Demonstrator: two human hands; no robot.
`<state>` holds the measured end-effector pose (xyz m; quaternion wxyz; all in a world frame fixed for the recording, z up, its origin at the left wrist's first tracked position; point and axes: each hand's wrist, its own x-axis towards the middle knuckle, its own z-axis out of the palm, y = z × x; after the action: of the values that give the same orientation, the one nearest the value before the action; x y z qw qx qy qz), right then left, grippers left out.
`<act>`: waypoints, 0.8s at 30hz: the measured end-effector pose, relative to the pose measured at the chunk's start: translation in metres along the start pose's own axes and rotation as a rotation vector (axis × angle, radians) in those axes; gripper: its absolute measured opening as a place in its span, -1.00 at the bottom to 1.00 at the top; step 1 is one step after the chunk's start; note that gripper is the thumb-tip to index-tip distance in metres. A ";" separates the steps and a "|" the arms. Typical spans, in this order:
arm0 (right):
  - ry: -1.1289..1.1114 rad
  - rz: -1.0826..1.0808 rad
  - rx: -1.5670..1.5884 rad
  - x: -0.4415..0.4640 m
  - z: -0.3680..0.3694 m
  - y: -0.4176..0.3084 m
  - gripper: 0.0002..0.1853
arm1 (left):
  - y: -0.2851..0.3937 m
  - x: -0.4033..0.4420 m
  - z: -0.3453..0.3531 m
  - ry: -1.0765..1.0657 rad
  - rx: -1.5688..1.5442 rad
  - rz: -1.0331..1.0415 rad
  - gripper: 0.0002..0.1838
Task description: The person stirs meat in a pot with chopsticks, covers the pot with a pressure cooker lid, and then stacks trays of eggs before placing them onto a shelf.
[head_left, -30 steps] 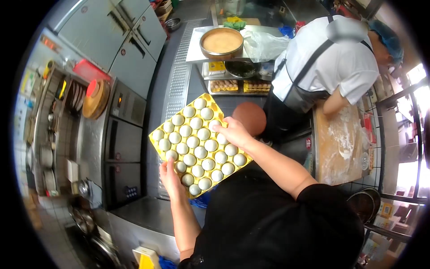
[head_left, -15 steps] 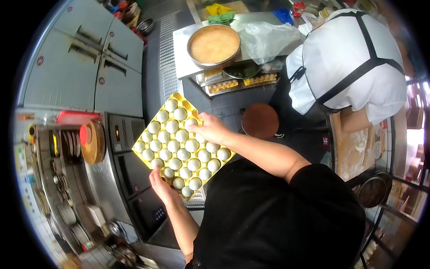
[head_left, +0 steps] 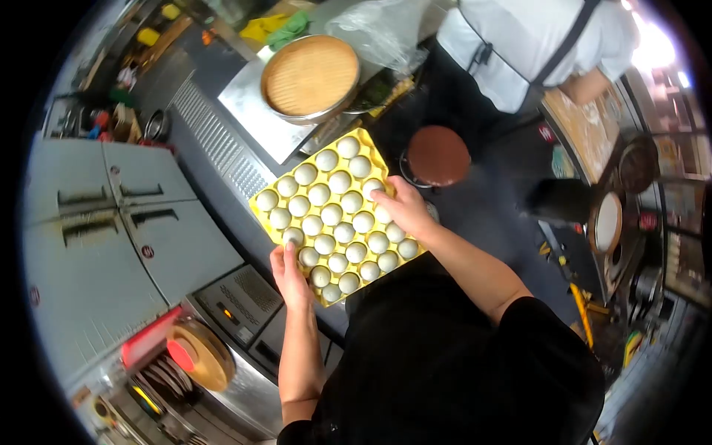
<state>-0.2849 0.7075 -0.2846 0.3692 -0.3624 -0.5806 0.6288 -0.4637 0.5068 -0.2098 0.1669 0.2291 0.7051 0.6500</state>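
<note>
A yellow egg tray [head_left: 262, 216] full of pale grey-green eggs [head_left: 331, 214] is held out in front of my body. My left hand [head_left: 291, 276] grips its lower left edge, the thumb pressed on an egg at the rim. On the opposite edge my right hand [head_left: 405, 208] is closed round the rim, thumb on top beside an egg. The fingers under the tray are hidden. Nearly every hollow that shows has an egg in it.
A steamer basket [head_left: 310, 78] stands on a metal counter [head_left: 256, 111] ahead. A co-worker in white [head_left: 512, 37] leans over a floury board [head_left: 586, 130]. On the floor is a round brown-topped stool [head_left: 438, 156]. Fridge doors [head_left: 96, 245] and a wooden round [head_left: 211, 356] are at left.
My view has turned, so the fridge now appears lower and the counter further left. Both hands still hold the egg tray, which sits slightly further right and higher in view.
</note>
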 end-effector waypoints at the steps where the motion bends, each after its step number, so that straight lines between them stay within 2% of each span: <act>1: 0.048 0.010 0.010 -0.012 -0.005 0.007 -0.31 | -0.007 0.006 0.002 -0.044 -0.004 -0.028 -0.73; 3: 0.178 0.080 -0.034 -0.028 -0.007 0.025 -0.34 | -0.002 0.011 0.018 -0.119 -0.030 -0.116 -0.75; 6: 0.246 0.143 0.066 -0.044 -0.012 0.043 -0.34 | -0.025 0.027 0.023 -0.235 -0.041 -0.206 -0.76; 7: 0.261 0.138 0.036 -0.036 0.029 0.014 -0.34 | 0.000 0.056 -0.010 -0.254 -0.031 -0.223 -0.77; 10: 0.305 0.187 -0.015 -0.044 0.043 0.032 -0.35 | -0.015 0.069 -0.024 -0.326 0.052 -0.299 -0.79; 13: 0.297 0.265 -0.086 -0.039 0.056 0.040 -0.32 | -0.035 0.093 -0.044 -0.361 0.136 -0.392 -0.79; 16: 0.278 0.311 -0.118 -0.041 0.068 0.043 -0.31 | -0.028 0.104 -0.050 -0.401 0.093 -0.485 -0.72; 17: 0.285 0.336 -0.126 -0.040 0.073 0.046 -0.32 | -0.032 0.110 -0.051 -0.449 0.075 -0.496 -0.75; 19: 0.306 0.348 -0.106 -0.040 0.080 0.050 -0.33 | -0.047 0.127 -0.063 -0.569 0.234 -0.432 -0.76; 21: 0.316 0.355 -0.103 -0.032 0.085 0.059 -0.34 | -0.062 0.152 -0.065 -0.545 0.184 -0.587 -0.75; 24: 0.363 0.345 -0.158 -0.031 0.098 0.078 -0.33 | -0.087 0.171 -0.072 -0.557 0.212 -0.668 -0.63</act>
<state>-0.3605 0.6305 -0.3555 0.3252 -0.5906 -0.4818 0.5598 -0.6553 0.5343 -0.2782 0.5267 0.1711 0.7314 0.3980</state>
